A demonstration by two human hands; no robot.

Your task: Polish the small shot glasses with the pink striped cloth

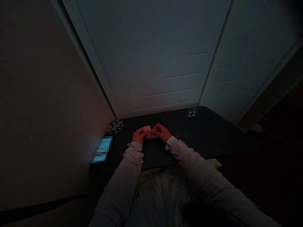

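Note:
Over the middle of the black table (pixel 158 154), my left hand (pixel 138 136) and my right hand (pixel 163 133) are close together. Between them is a small pale pink and white piece (pixel 151 136) that looks like a packet or folded paper; the dim light hides its exact kind. My left fingers are closed on its raised left part. The thumb and fingers of my right hand pinch at its right side. The fingertips partly cover it.
Several small clear glasses (pixel 115 125) cluster at the table's back left, beside a brightly lit, pixelated screen (pixel 102 150). Two small stemmed glasses (pixel 192 112) stand at the back right. White panels with heart patterns (pixel 154 70) rise behind. A pale flat item (pixel 213 163) shows past the front edge.

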